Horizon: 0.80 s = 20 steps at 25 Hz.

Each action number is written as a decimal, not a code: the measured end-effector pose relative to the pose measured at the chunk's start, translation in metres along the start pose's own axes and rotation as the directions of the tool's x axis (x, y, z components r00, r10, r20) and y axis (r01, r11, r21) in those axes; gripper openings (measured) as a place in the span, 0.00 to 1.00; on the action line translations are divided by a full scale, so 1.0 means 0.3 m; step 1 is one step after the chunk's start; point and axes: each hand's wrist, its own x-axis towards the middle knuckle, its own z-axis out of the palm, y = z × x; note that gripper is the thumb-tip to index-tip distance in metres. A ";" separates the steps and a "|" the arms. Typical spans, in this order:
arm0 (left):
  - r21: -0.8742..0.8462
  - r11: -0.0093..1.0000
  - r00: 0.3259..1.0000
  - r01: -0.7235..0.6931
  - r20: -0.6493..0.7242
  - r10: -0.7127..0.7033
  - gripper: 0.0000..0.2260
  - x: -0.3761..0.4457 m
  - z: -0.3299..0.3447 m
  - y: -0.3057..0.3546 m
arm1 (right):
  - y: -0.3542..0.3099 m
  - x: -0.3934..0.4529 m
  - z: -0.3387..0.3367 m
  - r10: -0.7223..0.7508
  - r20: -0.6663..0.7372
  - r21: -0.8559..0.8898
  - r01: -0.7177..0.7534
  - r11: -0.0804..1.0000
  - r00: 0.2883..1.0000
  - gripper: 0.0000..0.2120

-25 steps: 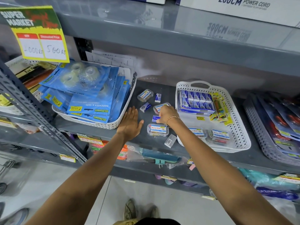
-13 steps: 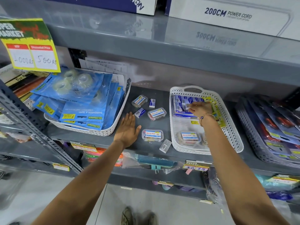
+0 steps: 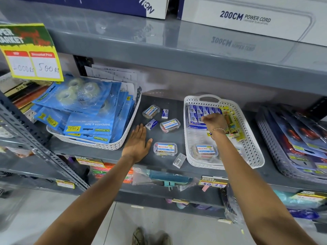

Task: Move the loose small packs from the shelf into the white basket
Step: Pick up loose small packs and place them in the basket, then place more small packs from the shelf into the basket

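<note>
The white basket (image 3: 254, 138) sits on the grey shelf (image 3: 123, 156) right of centre and holds a row of small blue packs (image 3: 196, 112) at its back. My right hand (image 3: 215, 122) is inside the basket with its fingers curled down at that row; I cannot see whether they pinch a pack. Loose on the shelf to the left lie two small blue packs (image 3: 151, 124) (image 3: 165, 114) and three clear labelled tubs (image 3: 150, 111) (image 3: 169, 125) (image 3: 165, 148). My left hand (image 3: 138, 145) rests flat on the shelf, just left of the nearest tub.
A clear barcode pack (image 3: 179, 160) lies near the shelf's front edge. Another labelled tub (image 3: 206, 151) and yellow-green packs (image 3: 231, 124) are in the basket. A white basket of blue tape packs (image 3: 92, 121) stands at left, a grey basket (image 3: 276, 152) at right. An upper shelf overhangs.
My right hand went from the loose packs at the shelf's middle into the white basket, and its fingers have curled at the blue row. The left hand stayed flat.
</note>
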 end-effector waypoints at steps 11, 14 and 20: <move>0.017 1.000 1.000 -0.009 -0.008 0.010 0.30 -0.004 -0.002 0.003 | -0.105 -0.403 0.062 -0.313 0.858 -0.282 0.882 0.376 0.408 0.14; 0.026 1.000 1.000 -0.010 -0.001 0.010 0.30 -0.004 -0.008 0.003 | -0.082 -0.431 0.068 -0.323 0.843 -0.352 0.895 0.275 0.431 0.16; 0.029 0.999 1.000 -0.012 0.011 0.012 0.30 -0.004 -0.008 0.002 | -0.066 -0.451 0.073 -0.390 0.809 -0.372 0.897 0.240 0.440 0.15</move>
